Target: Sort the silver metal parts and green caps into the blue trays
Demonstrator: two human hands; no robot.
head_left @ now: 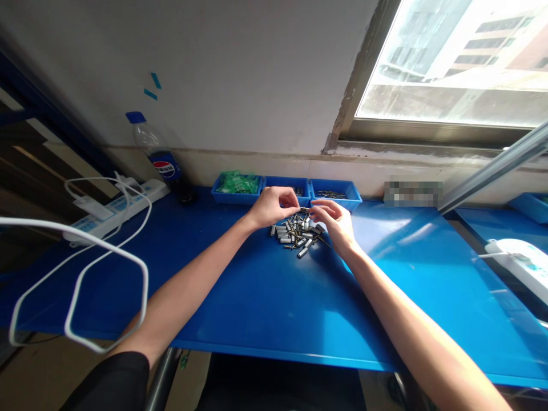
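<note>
Both hands meet above a loose pile of short silvery metal cylinders (303,252) and thin brass-coloured and dark pins (295,227) on the blue table. My left hand (272,206) is closed, thumb and forefinger pinched at the pile's far side. Facing it from the right, my right hand (336,222) is also closed, its fingertips drawn together. A thin metal piece (303,209) shows between the two sets of fingertips. It is too small to tell its exact kind or which hand bears it. Part of the pile is hidden beneath the fingers.
Behind the hands stand three blue bins: one with green plastic pieces (237,183), a partly hidden middle bin (305,201), and one with thin pins (331,194). A cola bottle (165,165), power strip (115,214) and looping white cable (145,274) are at left; another strip (520,260) is at right.
</note>
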